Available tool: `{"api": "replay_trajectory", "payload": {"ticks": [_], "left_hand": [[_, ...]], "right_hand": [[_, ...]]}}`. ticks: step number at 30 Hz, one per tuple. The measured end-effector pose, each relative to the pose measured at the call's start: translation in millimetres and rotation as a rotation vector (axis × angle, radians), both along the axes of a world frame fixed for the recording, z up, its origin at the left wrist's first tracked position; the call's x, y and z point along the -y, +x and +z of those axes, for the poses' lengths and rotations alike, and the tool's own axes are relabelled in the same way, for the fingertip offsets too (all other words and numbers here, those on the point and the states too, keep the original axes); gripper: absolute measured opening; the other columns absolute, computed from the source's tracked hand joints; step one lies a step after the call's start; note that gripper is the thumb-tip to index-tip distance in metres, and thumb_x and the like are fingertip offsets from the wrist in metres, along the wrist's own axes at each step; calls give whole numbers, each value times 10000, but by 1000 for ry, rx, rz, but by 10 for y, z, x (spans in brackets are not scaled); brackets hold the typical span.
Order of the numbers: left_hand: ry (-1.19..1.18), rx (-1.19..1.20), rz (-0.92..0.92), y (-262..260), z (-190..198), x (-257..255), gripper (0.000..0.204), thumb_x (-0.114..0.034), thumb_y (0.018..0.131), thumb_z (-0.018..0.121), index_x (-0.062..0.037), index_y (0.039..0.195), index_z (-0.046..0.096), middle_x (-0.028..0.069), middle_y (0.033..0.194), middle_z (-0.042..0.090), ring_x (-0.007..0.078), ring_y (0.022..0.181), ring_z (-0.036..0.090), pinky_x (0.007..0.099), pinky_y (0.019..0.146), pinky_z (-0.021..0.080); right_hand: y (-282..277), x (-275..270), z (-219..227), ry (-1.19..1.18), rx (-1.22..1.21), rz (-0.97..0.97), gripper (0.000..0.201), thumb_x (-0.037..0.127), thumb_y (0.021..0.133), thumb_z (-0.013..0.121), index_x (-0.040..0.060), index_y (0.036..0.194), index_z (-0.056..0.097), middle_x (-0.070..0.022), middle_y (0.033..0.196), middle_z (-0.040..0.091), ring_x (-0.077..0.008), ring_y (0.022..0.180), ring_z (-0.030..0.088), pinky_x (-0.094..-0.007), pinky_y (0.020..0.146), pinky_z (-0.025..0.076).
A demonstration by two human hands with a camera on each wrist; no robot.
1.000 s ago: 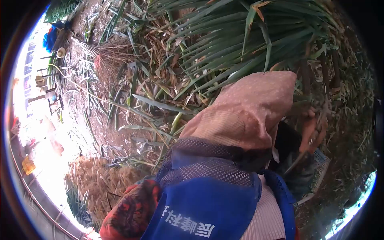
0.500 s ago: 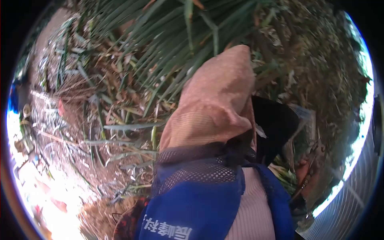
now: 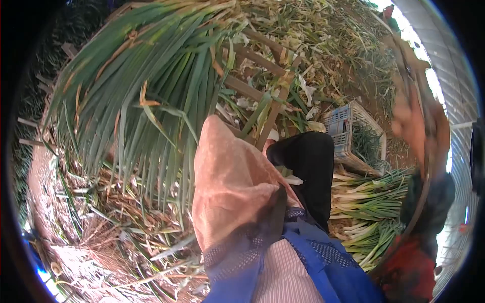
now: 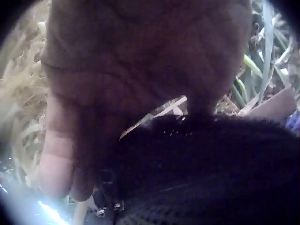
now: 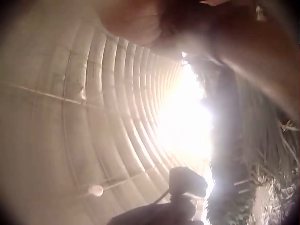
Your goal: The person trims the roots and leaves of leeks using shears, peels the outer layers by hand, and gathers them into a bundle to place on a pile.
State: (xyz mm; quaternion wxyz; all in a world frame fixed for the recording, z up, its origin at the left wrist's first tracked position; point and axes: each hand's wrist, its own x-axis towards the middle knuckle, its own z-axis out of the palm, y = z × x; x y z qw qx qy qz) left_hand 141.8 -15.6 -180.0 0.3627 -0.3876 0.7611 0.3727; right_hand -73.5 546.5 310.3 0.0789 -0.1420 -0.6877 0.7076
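In the left wrist view my left hand (image 4: 140,65) is dark and close, its fingers (image 4: 57,164) reaching down beside black mesh fabric (image 4: 201,173); the head view does not show it. My right hand (image 3: 422,121) is a blurred shape at the right of the head view, close to the camera, with a thin curved dark line across it. At the top of the right wrist view the same hand (image 5: 187,28) is blurred, its fingers unclear. A peach cloth (image 3: 227,177) covers part of my lap, beside a blue mesh vest (image 3: 323,262).
Long green-leaved stalks (image 3: 146,96) lie over a wooden frame (image 3: 247,88). Bundled scallions (image 3: 374,202) lie beside a plastic crate (image 3: 343,146) with greens inside. Leaf litter (image 3: 323,30) covers the ground. A ribbed greenhouse wall (image 5: 93,117) curves upward.
The head view has turned, bringing the crate and scallions into sight, with the leaves now at the upper left. My right hand appears higher and nearer the camera.
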Motion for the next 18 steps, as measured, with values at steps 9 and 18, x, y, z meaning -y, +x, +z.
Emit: {"api": "replay_trajectory", "payload": {"ticks": [9,18], "left_hand": [[82,-104,9,-728,503,-180,312,-186,848,553,48,1055,560,88,830,585,149,743,558,266,647,442],[266,-822,-383,-3337,2228,-1821,280,-105,839,549,41,1077,529,101,884,590,153,774,539,292,685,448]], "right_hand": [[-1440,823,-1656,-156,307,304,276,208,800,579,7,981,528,-30,681,560,-108,645,570,-261,552,483],[-2464,322,-3173,719,198,247,484,249,696,648,-69,1003,448,-265,842,562,-439,820,546,-446,738,432]]}}
